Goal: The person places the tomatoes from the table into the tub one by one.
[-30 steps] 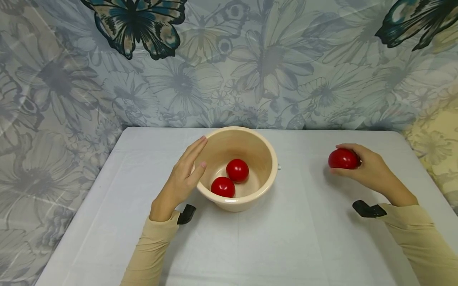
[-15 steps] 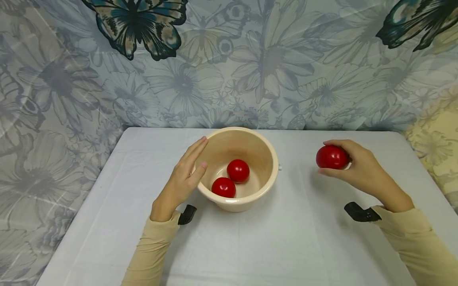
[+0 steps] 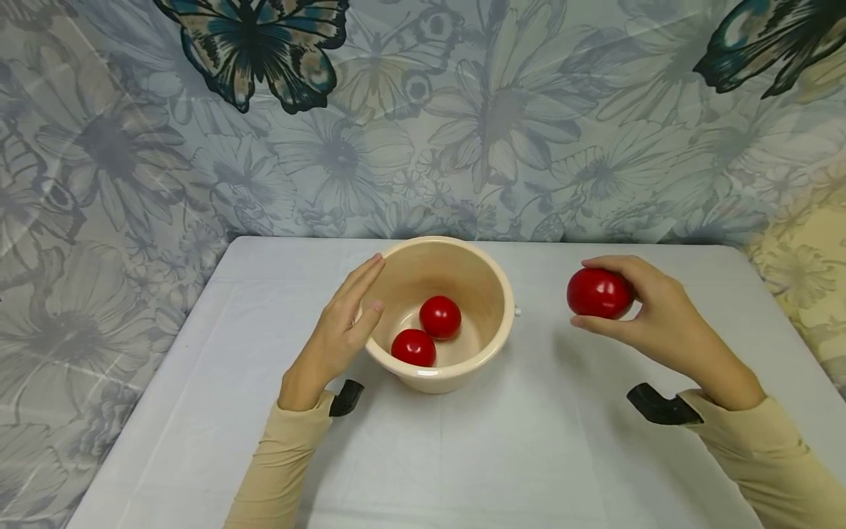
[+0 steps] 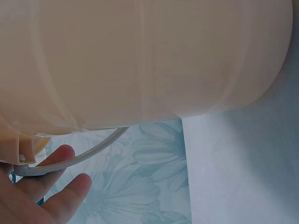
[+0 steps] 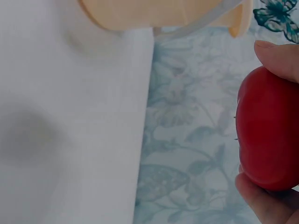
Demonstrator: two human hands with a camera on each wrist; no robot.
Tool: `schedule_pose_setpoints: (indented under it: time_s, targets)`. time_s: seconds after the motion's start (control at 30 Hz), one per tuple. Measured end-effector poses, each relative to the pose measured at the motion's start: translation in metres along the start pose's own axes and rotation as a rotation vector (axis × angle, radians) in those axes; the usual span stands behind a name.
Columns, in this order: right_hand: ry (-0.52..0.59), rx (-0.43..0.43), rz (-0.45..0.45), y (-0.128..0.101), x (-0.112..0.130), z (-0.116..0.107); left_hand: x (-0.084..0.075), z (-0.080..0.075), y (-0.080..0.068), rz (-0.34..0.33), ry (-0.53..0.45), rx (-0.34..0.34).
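Observation:
In the head view a cream bucket (image 3: 492, 345) stands on the white table. Two glossy red tomatoes (image 3: 440, 317) lie at its bottom. My left hand (image 3: 333, 330) touches the bucket's left rim, its fingers fairly straight; the left wrist view shows the fingers (image 4: 70, 196) beside the grey wire handle (image 4: 74, 161). To the right of the bucket, my right hand (image 3: 667, 323) grips another red tomato (image 3: 598, 293) between thumb and fingers, above the table with a shadow below. The right wrist view shows this tomato's lobed side (image 5: 268, 130) close up.
The white-covered table (image 3: 529, 455) ends at a backdrop cloth (image 3: 502, 147) printed with flowers and butterflies. Black wrist mounts (image 3: 661, 405) stick out from both sleeves. A small handle fitting (image 3: 518, 311) juts from the bucket's right side.
My right hand has carried its tomato leftward toward the bucket and higher off the table. The left hand, the bucket and the two tomatoes inside have stayed in place.

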State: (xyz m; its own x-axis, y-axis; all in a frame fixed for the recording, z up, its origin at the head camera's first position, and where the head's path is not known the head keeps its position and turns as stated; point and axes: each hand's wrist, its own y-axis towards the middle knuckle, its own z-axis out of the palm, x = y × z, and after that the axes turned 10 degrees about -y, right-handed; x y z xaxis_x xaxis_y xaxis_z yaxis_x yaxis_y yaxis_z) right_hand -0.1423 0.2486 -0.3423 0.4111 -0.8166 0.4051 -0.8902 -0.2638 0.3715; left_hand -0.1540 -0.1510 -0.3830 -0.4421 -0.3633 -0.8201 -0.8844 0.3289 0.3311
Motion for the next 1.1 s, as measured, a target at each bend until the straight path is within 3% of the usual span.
schedule_pose_setpoints:
  time_s: [0.2,0.5,1.1]
  targets:
    - [0.022,-0.056,-0.084,0.005,0.013,-0.003,0.0,0.0,0.001,0.003,0.007,-0.003]
    - [0.066,-0.079,-0.141,0.011,0.031,-0.008,0.001,0.0,0.0,0.003,0.01,-0.003]
    - [0.144,-0.006,-0.149,0.026,0.054,-0.006,-0.001,0.0,0.0,-0.005,-0.003,-0.005]
